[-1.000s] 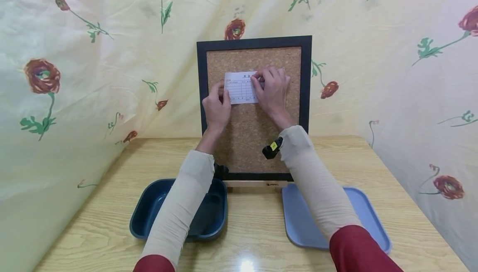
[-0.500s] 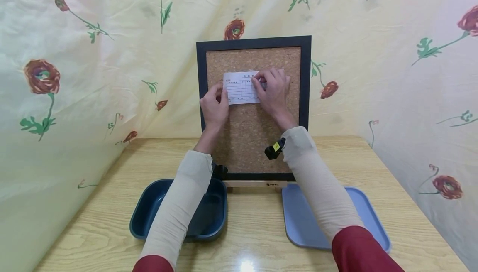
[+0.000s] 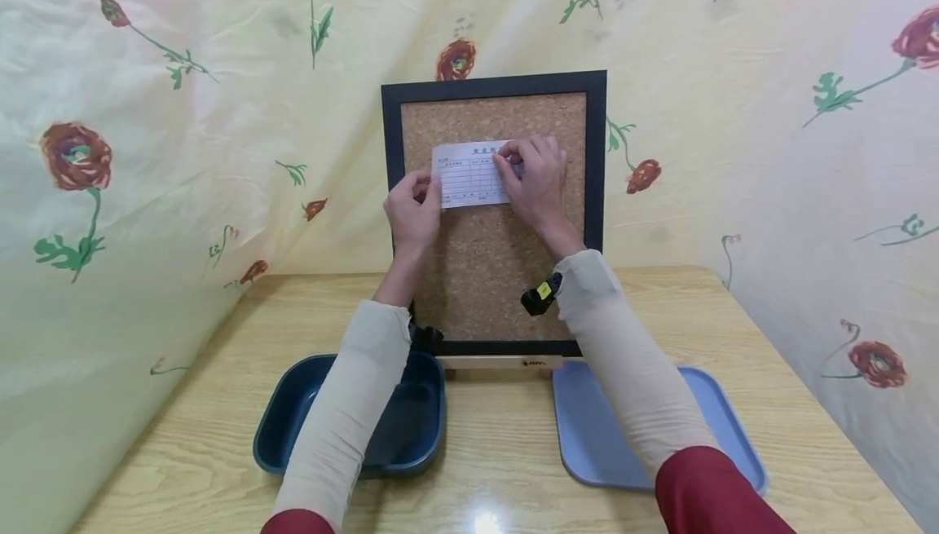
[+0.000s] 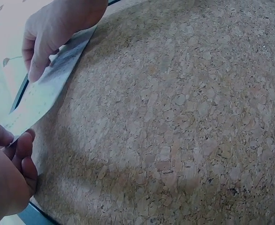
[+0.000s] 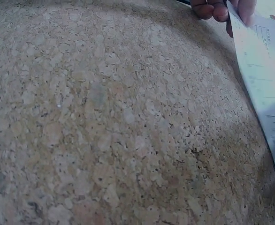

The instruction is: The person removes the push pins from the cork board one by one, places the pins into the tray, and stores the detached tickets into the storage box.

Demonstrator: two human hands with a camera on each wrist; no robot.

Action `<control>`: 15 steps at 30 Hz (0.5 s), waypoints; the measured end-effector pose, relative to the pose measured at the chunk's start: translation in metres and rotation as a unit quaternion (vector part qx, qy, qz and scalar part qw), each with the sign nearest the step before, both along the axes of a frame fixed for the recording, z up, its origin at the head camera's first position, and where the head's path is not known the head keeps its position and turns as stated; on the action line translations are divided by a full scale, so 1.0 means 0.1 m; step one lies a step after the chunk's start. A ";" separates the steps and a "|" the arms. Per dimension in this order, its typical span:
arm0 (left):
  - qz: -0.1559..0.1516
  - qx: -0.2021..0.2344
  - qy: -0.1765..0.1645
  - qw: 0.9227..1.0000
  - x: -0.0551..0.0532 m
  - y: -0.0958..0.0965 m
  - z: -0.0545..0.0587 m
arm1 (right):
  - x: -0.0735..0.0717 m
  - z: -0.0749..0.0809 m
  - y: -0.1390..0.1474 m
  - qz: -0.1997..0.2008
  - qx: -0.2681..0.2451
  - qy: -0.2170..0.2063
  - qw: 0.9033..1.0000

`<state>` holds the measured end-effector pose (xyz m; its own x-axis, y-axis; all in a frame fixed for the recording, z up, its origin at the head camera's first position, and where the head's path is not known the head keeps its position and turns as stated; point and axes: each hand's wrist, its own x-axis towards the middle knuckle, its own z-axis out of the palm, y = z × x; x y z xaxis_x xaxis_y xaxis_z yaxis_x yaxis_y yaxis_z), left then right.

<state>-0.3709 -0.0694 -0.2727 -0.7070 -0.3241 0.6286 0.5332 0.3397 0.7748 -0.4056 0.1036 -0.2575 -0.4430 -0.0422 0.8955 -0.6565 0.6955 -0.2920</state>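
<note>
The left hand (image 3: pixel 413 208) has edged outward a little since the earlier frames, drawing the left end of the white printed rectangular paper slip (image 3: pixel 469 177) slightly left and down; the right hand (image 3: pixel 538 179) has hardly moved. The slip lies against the upper part of the black-framed cork board (image 3: pixel 499 273), its long axis nearly level and its left end a touch lower. It spans the gap between the hands: rightward from the left fingers, leftward from the right fingers. The left thumb and fingers pinch its left edge, and the left wrist view shows the paper bowing there, apparently off the cork. The right thumb and forefinger are together over its right end; whether a small thing is held between them cannot be told. Each hand is nearest its own end, and the right hand hides that end of the slip.

Below, the left sleeve crosses the dark blue deep plastic tub (image 3: pixel 289 395), and the right sleeve crosses the light blue flat tray (image 3: pixel 601 444), both on the pale wood-grain table (image 3: pixel 506 428). Bare cork lies beneath the slip.
</note>
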 end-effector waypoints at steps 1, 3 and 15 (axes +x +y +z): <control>-0.004 0.006 -0.001 1.000 0.00 -0.01 0.00 | 0.00 0.00 0.00 0.002 0.000 0.001 1.000; -0.013 0.018 -0.004 1.000 0.01 -0.03 0.00 | 0.02 0.01 0.00 0.005 0.001 0.004 1.000; -0.034 0.028 0.000 0.999 0.08 -0.08 -0.02 | 0.07 -0.03 -0.02 0.011 0.000 0.007 1.000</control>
